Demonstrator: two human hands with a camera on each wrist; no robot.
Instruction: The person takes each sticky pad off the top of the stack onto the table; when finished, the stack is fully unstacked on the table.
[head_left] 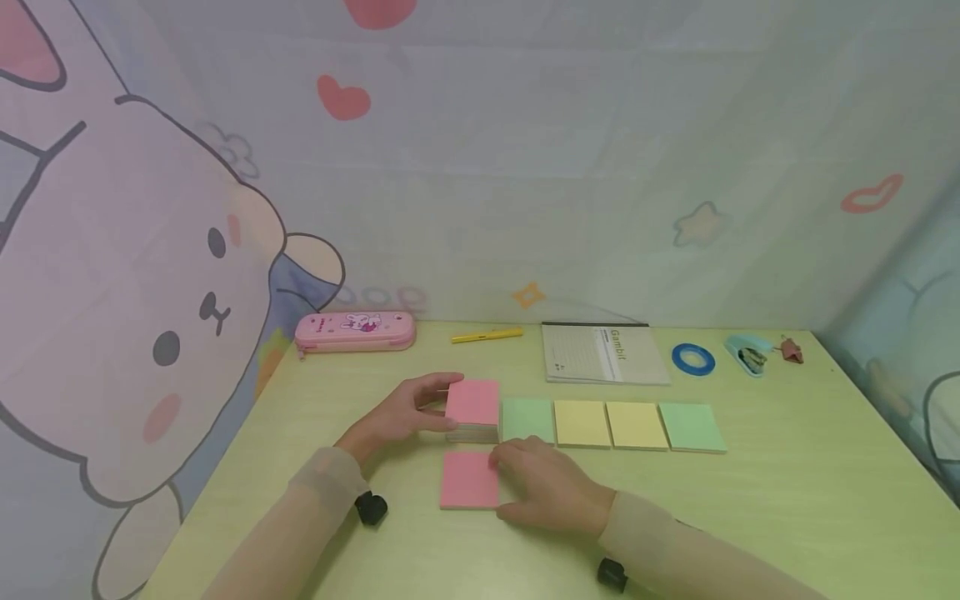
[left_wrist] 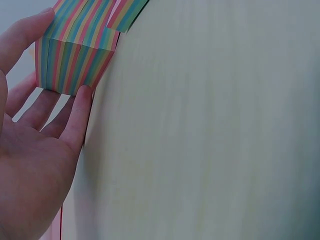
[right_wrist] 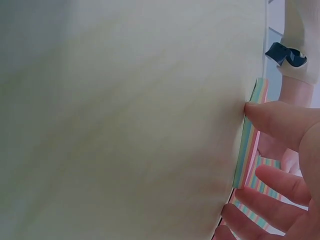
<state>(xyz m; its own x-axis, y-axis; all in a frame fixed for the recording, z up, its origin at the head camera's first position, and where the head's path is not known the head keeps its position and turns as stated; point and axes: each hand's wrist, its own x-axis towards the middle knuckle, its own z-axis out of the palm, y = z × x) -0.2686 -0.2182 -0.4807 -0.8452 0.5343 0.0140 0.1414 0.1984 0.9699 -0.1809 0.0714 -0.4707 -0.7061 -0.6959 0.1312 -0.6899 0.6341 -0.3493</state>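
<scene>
A tall stack of sticky notes (head_left: 472, 402) with a pink top stands in the middle of the table, its striped coloured sides showing in the left wrist view. My left hand (head_left: 401, 414) grips it from the left, thumb on the near side and fingers at the back. Just in front lies a thin pink sticky note pad (head_left: 468, 481). At its right edge, my right hand (head_left: 551, 486) holds the pad between thumb and fingers; the right wrist view shows the thumb (right_wrist: 280, 120) against its striped side.
Right of the stack runs a row of pads: green (head_left: 528, 419), two yellow (head_left: 581, 424), green (head_left: 692, 427). Behind lie a pink pencil case (head_left: 356, 332), yellow pen (head_left: 487, 336), notebook (head_left: 600, 354), blue tape roll (head_left: 693, 359), light-blue object (head_left: 748, 356) and binder clip (head_left: 791, 350).
</scene>
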